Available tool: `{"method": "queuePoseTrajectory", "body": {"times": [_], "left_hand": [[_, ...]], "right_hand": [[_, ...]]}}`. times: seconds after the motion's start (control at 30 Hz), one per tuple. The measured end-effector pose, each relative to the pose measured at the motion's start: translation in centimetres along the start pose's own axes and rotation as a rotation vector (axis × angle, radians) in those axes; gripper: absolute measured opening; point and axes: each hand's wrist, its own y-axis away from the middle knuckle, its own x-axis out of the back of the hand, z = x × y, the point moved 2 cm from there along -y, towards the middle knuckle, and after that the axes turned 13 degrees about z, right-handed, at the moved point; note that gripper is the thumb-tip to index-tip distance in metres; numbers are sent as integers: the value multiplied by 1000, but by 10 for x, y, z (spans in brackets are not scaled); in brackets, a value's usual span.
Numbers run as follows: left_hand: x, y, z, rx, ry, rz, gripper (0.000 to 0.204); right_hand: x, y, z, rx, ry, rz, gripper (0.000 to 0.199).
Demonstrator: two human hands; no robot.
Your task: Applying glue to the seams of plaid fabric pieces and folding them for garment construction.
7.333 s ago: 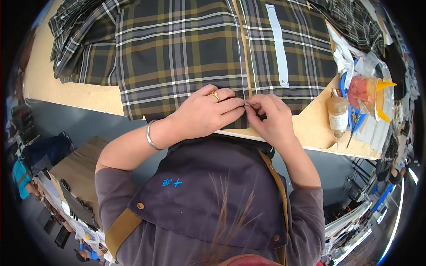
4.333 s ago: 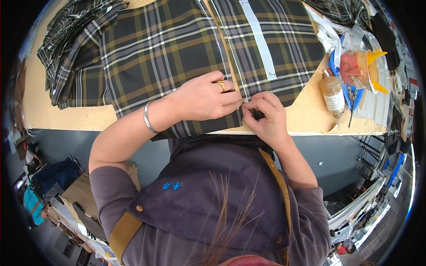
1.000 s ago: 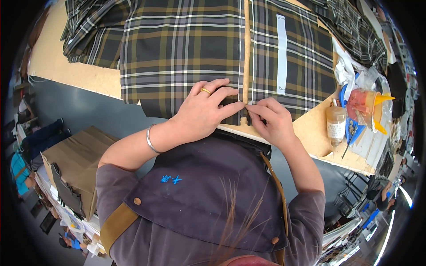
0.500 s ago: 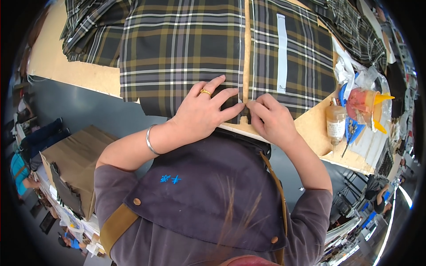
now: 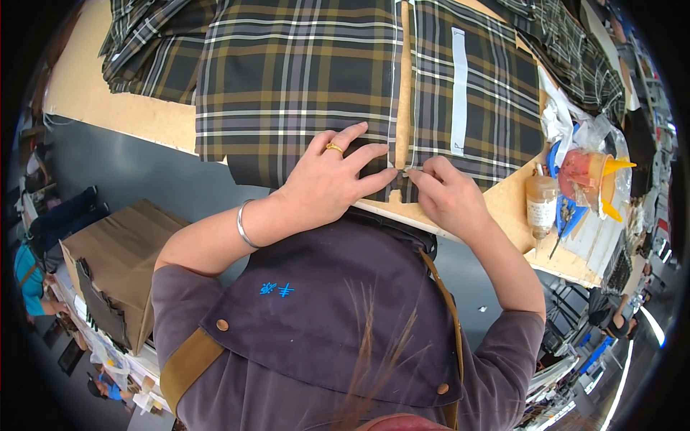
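Note:
Two panels of dark plaid fabric with white, olive and grey stripes lie on the tan table, a wide left panel (image 5: 287, 72) and a narrower right panel (image 5: 496, 93). A narrow strip of bare tabletop shows between them. My left hand (image 5: 330, 172) rests on the left panel's near edge, fingers spread flat and the index tip by the gap. Thumb and fingers of my right hand (image 5: 453, 195) are pinched at the right panel's inner edge, on a small pale bit of cloth edge. A pale blue strip (image 5: 459, 93) lies on the right panel.
Bunched plaid cloth (image 5: 154, 50) lies at the far left, with more plaid (image 5: 575, 57) at the far right. On the right stand a bottle of liquid (image 5: 541, 201) and a reddish container (image 5: 578, 176) with yellow tips. A large brown box (image 5: 122, 258) stands lower left.
My right hand has shifted slightly right and nearer me, pinching at the cloth edge. The gap between the panels looks a little wider. My left hand stays in place.

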Motion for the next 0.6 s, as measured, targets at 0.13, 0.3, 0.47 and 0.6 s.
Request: {"method": "queuePoseTrajectory", "body": {"times": [0.13, 0.3, 0.47, 0.6], "left_hand": [[0, 0, -2, -5, -3, -1, 45], [0, -1, -2, 13, 20, 14, 53], [0, -1, -9, -16, 60, -30, 54], [5, 0, -23, -55, 145, -19, 51]], "right_hand": [[-2, -1, -1, -65, -2, 26, 38], [0, 3, -4, -64, 4, 20, 44], [-5, 5, -8, -147, -2, 47, 46], [-7, 4, -17, -88, 63, 82, 48]]}}
